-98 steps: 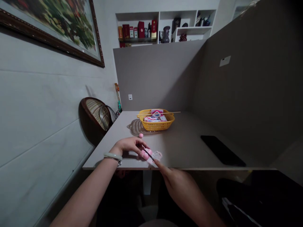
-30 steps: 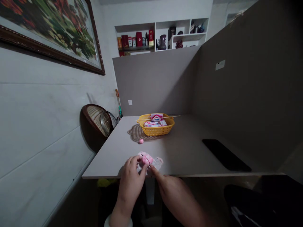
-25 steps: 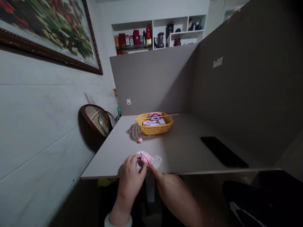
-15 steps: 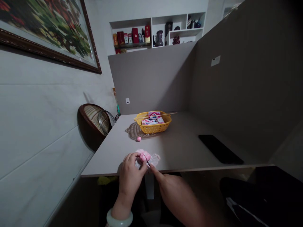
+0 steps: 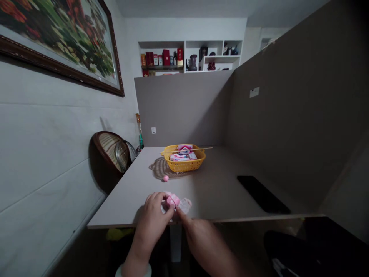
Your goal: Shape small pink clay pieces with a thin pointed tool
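My left hand [image 5: 154, 213] steadies a soft-looking pink lump [image 5: 173, 199] between thumb and fingers near the front edge of the table. Under and beside the lump lies a crumpled clear plastic wrapper [image 5: 186, 206]. My right hand [image 5: 198, 234] comes in from the right, index finger stretched towards the lump. It grips a thin dark blade-like tool [image 5: 174, 204], which lies against the lump; its handle is hidden in the hand. Farther back on the table sits a small pink ball [image 5: 165, 178], touched by neither hand.
A yellow plastic basket [image 5: 184, 166] holding pink-and-white packets [image 5: 185, 149] stands at the back, a thin stick [image 5: 201, 148] across its rim. A flat black object [image 5: 262, 194] lies on the right. Grey panels [image 5: 184, 111] enclose the table's back and right.
The view has tilted up slightly, so the table sits lower in the picture. The dark tool now shows less, pressed closer along the pink lump. My left hand keeps its hold.
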Available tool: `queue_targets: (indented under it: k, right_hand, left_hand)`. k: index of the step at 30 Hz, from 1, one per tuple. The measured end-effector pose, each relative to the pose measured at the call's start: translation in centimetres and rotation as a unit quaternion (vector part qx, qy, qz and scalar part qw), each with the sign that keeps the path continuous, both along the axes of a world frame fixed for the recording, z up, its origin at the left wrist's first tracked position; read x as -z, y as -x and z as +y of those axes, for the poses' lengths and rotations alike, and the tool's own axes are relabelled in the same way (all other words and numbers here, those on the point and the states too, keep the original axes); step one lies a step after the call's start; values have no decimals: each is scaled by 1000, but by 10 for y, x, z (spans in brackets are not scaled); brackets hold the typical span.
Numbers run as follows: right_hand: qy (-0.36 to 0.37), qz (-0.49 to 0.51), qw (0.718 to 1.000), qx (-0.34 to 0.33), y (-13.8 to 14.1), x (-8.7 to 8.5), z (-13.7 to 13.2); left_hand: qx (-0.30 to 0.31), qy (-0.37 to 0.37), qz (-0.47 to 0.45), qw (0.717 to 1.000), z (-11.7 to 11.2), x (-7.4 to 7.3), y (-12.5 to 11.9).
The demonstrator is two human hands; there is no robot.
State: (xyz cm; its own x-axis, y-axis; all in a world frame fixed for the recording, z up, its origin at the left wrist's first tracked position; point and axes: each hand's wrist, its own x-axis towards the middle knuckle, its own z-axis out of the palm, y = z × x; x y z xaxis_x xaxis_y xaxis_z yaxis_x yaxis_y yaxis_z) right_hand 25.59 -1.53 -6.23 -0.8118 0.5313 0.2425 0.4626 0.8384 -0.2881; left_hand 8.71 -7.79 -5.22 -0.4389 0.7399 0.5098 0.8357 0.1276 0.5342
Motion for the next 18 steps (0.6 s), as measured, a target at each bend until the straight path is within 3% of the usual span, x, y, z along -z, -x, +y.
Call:
queue_targets:
  k: [8, 13, 18]
  right_hand:
    - [-27, 9, 999, 18, 0, 7, -2]
    - [-30, -7, 1000, 5, -19, 15, -7]
    - [-14, -16, 1000, -6, -14, 6, -3]
  left_hand:
    - [-33, -13, 41, 999, 3, 14, 4]
    - [-41, -22, 62, 997, 1, 11, -1]
    - [-53, -22, 55, 997, 1, 6, -8]
